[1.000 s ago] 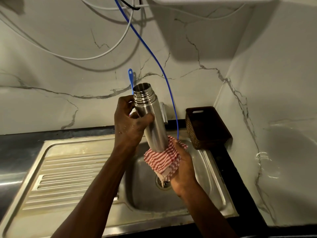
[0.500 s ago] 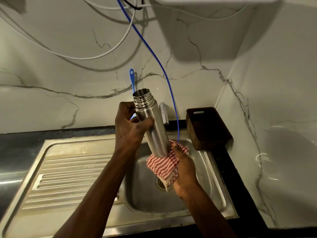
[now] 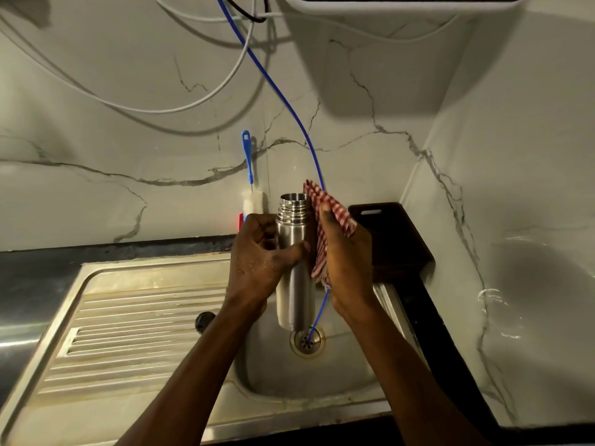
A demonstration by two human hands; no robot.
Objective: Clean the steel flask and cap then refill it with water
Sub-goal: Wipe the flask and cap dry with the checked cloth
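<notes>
A steel flask (image 3: 294, 268) stands upright in the air above the basin of a steel sink (image 3: 135, 323), its open threaded mouth at the top and no cap on it; what is inside cannot be seen from this angle. The left hand (image 3: 260, 262) grasps the flask around its upper body, fingers curled behind it and the thumb lying across the front. The right hand (image 3: 346, 252) presses a red-and-white checked cloth (image 3: 331, 217) against the right side of the flask, the fingers fairly straight and flat over the fabric, with a corner of the cloth rising just beside the flask's mouth. Directly below the flask's base is the drain (image 3: 306, 341) of the basin, and a thin blue tube (image 3: 283, 101) that comes down from above along the wall passes behind the cloth and ends in the drain holes. The basin holds no standing water that can be made out. To the left of the basin lies the ribbed draining board, with a small dark knob (image 3: 204, 320) at its edge. Against the marble wall behind the left hand leans a bottle brush (image 3: 248, 175) with a blue handle and white bristles. To the right of the hands, on the dark counter, sits a dark basket (image 3: 392, 239); its contents are hidden from view.
</notes>
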